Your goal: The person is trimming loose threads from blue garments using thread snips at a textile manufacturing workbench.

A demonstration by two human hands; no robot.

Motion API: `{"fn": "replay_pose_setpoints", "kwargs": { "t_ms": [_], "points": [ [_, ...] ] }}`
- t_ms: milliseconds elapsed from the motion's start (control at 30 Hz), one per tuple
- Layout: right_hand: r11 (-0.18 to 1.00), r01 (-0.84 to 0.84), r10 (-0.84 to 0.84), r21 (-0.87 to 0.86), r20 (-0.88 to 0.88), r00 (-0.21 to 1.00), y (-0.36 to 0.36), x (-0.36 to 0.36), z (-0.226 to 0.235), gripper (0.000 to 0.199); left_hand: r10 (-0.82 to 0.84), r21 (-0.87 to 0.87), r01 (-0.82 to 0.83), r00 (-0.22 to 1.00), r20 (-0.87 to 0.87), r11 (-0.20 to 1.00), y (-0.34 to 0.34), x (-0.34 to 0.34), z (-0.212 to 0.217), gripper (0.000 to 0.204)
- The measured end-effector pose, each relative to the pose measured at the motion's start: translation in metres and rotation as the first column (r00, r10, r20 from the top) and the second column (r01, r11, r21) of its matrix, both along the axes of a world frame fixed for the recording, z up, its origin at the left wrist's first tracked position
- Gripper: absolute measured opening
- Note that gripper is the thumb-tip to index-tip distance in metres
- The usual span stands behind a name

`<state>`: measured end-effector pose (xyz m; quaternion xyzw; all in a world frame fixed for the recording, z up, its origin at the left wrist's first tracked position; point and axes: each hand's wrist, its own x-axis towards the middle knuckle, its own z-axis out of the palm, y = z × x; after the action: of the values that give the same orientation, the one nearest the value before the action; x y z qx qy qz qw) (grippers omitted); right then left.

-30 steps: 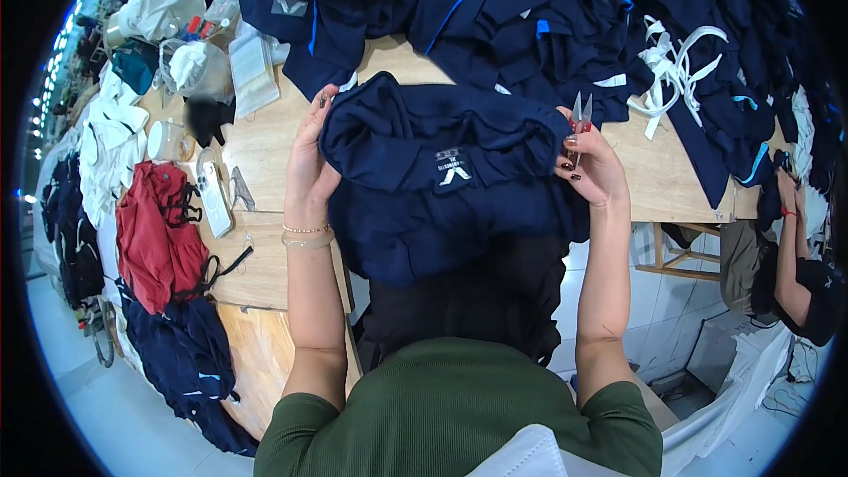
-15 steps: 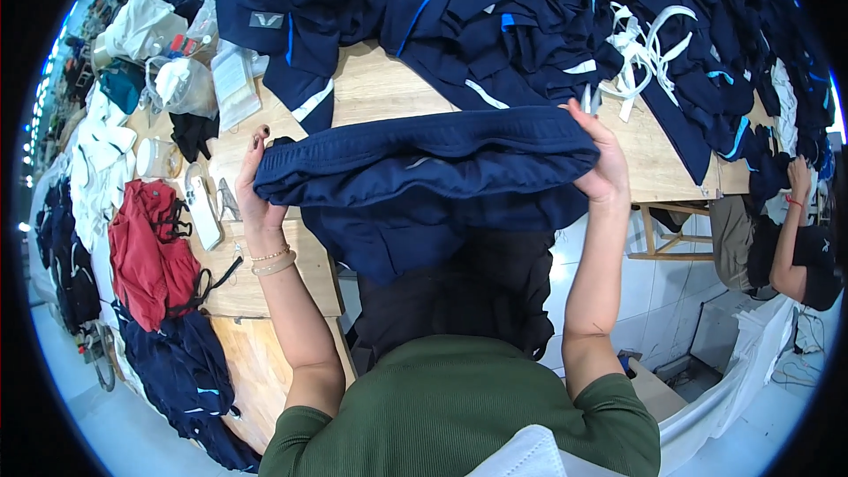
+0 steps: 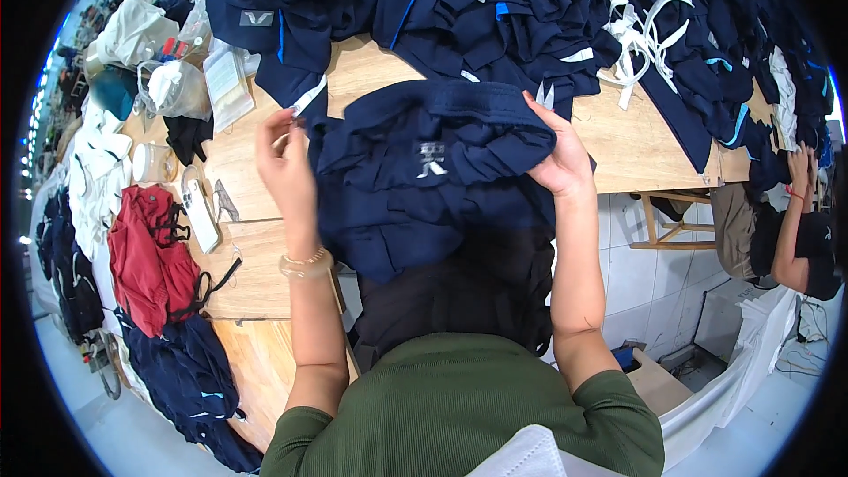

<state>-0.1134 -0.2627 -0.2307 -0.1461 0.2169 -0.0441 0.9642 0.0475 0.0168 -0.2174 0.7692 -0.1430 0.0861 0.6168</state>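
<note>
A navy garment with a gathered elastic waistband [image 3: 473,102] hangs in front of me over my dark lap, its inside back showing a pale printed mark [image 3: 431,159]. My right hand [image 3: 565,155] grips the waistband's right end, thumb on top. Two pointed silvery tips [image 3: 546,95], like small snip blades, stick up beside that thumb; the rest of them is hidden. Off the garment's left side, my left hand [image 3: 287,159] is raised with fingers curled together, slightly smeared by motion. Whatever lies between its fingertips is too small to make out.
Navy garments with blue and white trim [image 3: 495,18] heap along the table's far side, with white tape [image 3: 649,44] on them. At left lie a red garment [image 3: 155,256], a white phone [image 3: 201,216], a clear tub [image 3: 155,162] and plastic bags [image 3: 181,88]. A co-worker's arm [image 3: 791,221] shows at right.
My left hand has let go of the waistband's left end and risen beside it. The right hand has moved left with the garment, which has folded in and now shows its inside mark.
</note>
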Motion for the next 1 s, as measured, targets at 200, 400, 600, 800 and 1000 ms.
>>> {"fn": "replay_pose_setpoints", "kwargs": {
  "t_ms": [200,400,600,800,1000],
  "points": [
    [1.0,-0.03,0.03,-0.006,-0.053,0.998,0.014,0.013,0.003,0.025,-0.443,0.015,0.445,0.888,0.123,0.896,-0.094,-0.09,0.032,0.014],
    [0.999,-0.024,0.021,-0.035,-0.099,0.995,0.009,0.014,-0.008,0.02,-0.311,-0.003,0.311,0.95,0.036,0.95,-0.131,-0.102,0.006,0.021],
    [0.999,0.009,-0.015,-0.04,-0.157,0.987,0.007,0.018,-0.013,0.018,-0.311,0.002,0.311,0.95,0.021,0.95,-0.138,-0.094,-0.007,0.018],
    [0.987,0.015,-0.046,-0.159,-0.194,0.98,0.007,0.016,-0.011,0.02,-0.285,0.03,0.284,0.958,0.04,0.958,-0.145,-0.09,-0.009,0.009],
    [0.516,-0.114,-0.398,-0.849,-0.356,0.845,-0.003,-0.013,0.016,0.044,-0.418,-0.015,0.418,0.908,-0.005,0.908,-0.136,-0.082,-0.01,0.006]
  ]
}}
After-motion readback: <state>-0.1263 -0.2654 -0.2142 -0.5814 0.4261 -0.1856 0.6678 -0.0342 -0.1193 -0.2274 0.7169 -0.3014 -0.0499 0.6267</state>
